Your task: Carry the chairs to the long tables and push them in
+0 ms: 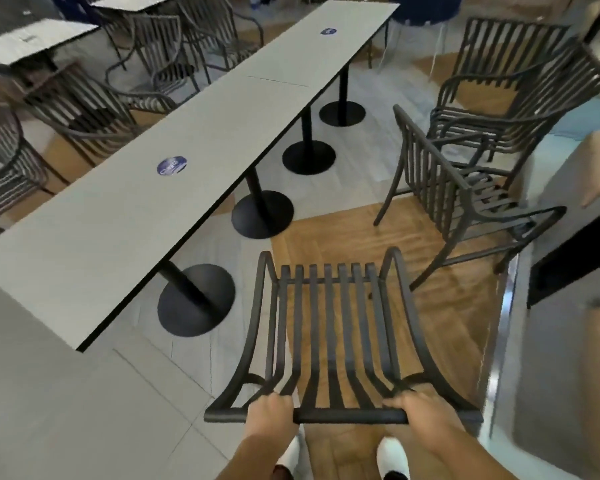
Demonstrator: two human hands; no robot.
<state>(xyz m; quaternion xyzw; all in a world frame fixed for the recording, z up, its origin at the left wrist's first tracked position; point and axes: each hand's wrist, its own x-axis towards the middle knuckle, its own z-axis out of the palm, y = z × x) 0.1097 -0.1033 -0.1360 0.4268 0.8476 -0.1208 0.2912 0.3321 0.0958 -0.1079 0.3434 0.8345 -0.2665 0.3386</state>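
Observation:
A dark slatted chair (pixel 329 327) fills the lower middle of the head view, its top rail nearest me. My left hand (pixel 269 412) grips that rail on the left and my right hand (pixel 421 408) grips it on the right. The long grey table (pixel 194 133) runs from the near left to the far middle, on black pedestal bases (pixel 196 299). The chair is to the right of the table's near end, apart from it.
A single dark chair (pixel 454 199) stands ahead on the right, a stack of chairs (pixel 506 95) behind it. More chairs (pixel 94 112) line the table's far side. A dark panel (pixel 575 251) is on the right. My white shoes (pixel 392 452) are on wood flooring.

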